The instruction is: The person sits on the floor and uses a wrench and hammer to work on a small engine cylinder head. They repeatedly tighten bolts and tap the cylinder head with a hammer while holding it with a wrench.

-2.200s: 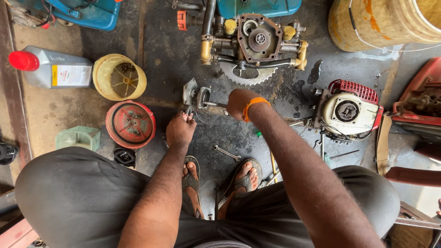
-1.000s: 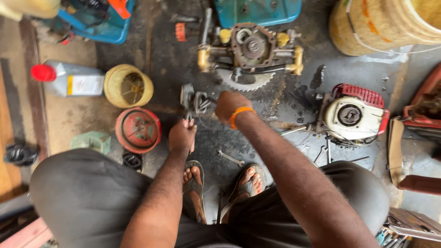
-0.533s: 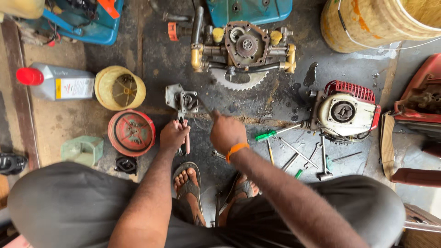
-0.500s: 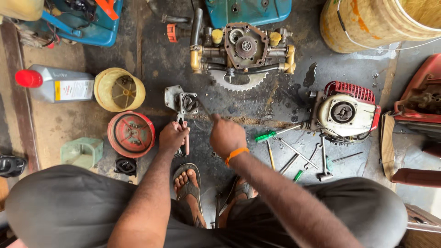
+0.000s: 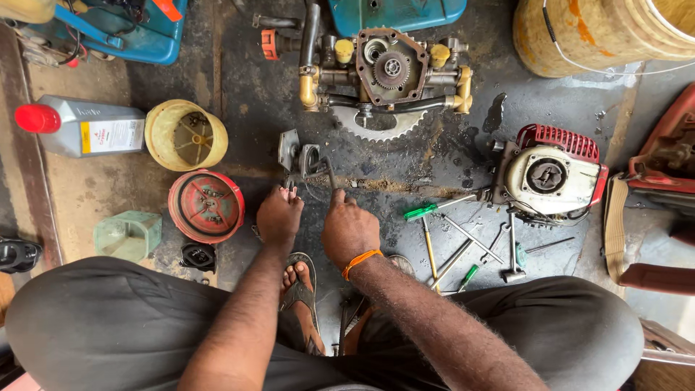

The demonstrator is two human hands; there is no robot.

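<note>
Oil-stained concrete floor (image 5: pixel 239 94) carries all parts; the person squats at its near edge, knees spread to both sides. Left hand (image 5: pixel 279 217) rests with fingers curled loosely downward beside a small grey metal assembly (image 5: pixel 300 156); whether it grips anything cannot be told. Right hand (image 5: pixel 349 230), with an orange wristband, has its fingertips pinched on a thin bent rod (image 5: pixel 329 172) that runs up to the assembly. A pump body with toothed gear (image 5: pixel 387 72) lies just beyond, toward the far edge. Red round cover (image 5: pixel 206 206) and yellow cup (image 5: pixel 186 135) sit left; a small engine (image 5: pixel 550 177) sits right. Loose screwdrivers (image 5: pixel 463 232) occupy the floor between right hand and engine. Open floor remains only directly around the assembly.
</note>
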